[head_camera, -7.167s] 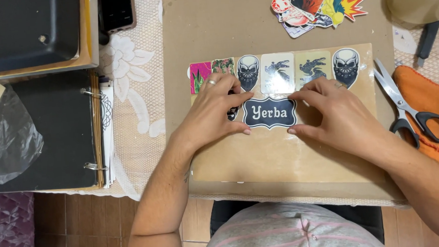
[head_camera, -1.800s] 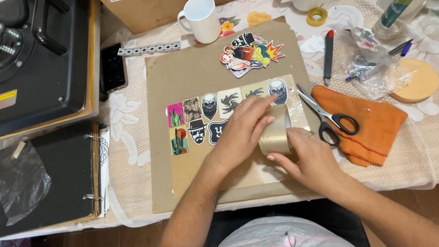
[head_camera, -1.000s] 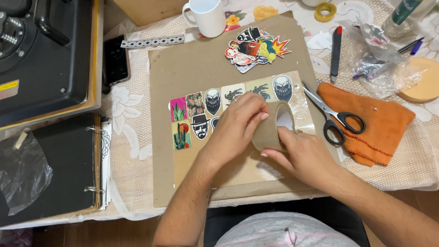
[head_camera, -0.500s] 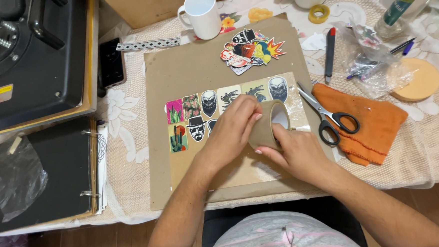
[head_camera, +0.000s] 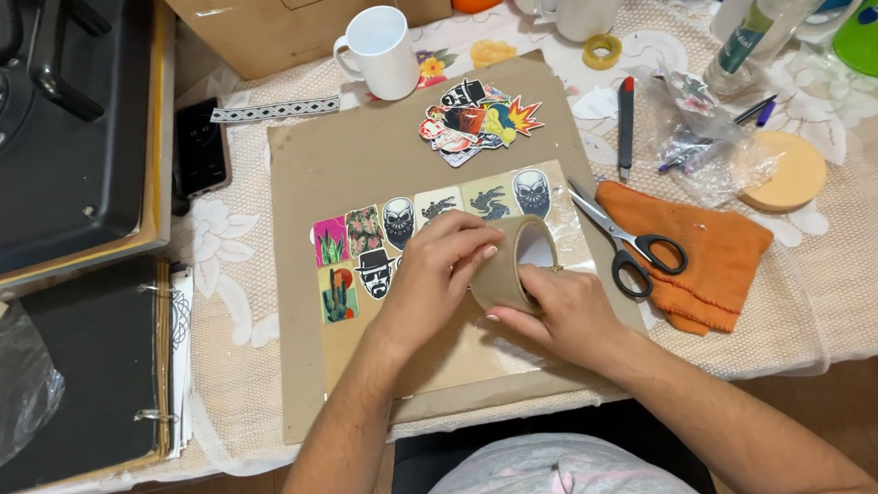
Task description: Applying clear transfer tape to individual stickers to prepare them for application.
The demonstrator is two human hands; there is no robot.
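Tape roll: wide roll of brown packing tape [head_camera: 513,263], standing on edge on the brown cardboard sheet [head_camera: 344,162], its open core turned up and to the right.
Left hand: left hand [head_camera: 438,273] curled over the roll's left side, fingertips [head_camera: 487,251] pressed on the outer band; grip closed on the roll.
Right hand: right hand [head_camera: 561,316] cupping the roll from below and right, thumb against its lower edge; grip likewise clamped on the roll.
Sticker rows: flat row of printed picture stickers [head_camera: 427,216] just above and left of the roll, with a cactus sticker [head_camera: 338,292] and a hat-and-beard face sticker [head_camera: 375,272] to its left, all under a glossy clear film.
Loose stickers: heap of colourful cut-out stickers [head_camera: 477,120] well above the roll, on the same sheet.
Scissors: black-handled steel scissors [head_camera: 624,242] just right of the roll, handles lying on a folded orange cloth [head_camera: 705,258].
Mug: white ceramic mug [head_camera: 381,52] far above and left of the roll.
Counter: counter covered with a cream lace cloth [head_camera: 852,285], beneath the sheet.
Press: black heat press [head_camera: 42,127] far left of the roll.
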